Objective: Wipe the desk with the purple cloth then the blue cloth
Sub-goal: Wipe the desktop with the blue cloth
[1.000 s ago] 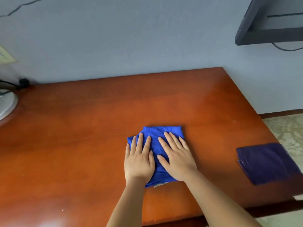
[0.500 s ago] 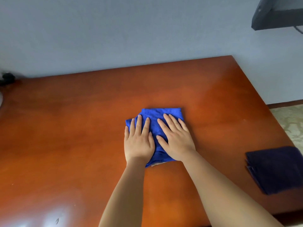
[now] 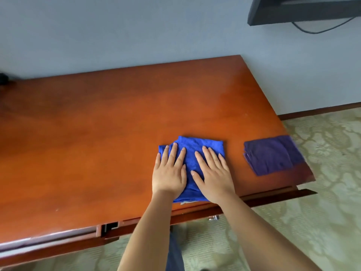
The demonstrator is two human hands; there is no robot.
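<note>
Both hands are lying flat on the blue cloth (image 3: 195, 151) now; the left hand (image 3: 169, 174) is pressing down with fingers straight and slightly spread, gripping nothing; the right hand (image 3: 213, 174) is doing the same just beside it, palm down, thumb angling in toward the left hand; neither is curling round the fabric. The blue cloth is sitting folded directly under both palms, its far edge poking out beyond the fingertips, its near edge showing between the wrists; a scrap of white is peeking from under that near edge. The purple cloth (image 3: 272, 155) is lying folded off to the right of the right hand, near but apart from it, resting at the right end of the desk (image 3: 97, 133). The desk's near edge is running just below the wrists; patterned carpet (image 3: 322, 212) is showing beyond the right forearm.
</note>
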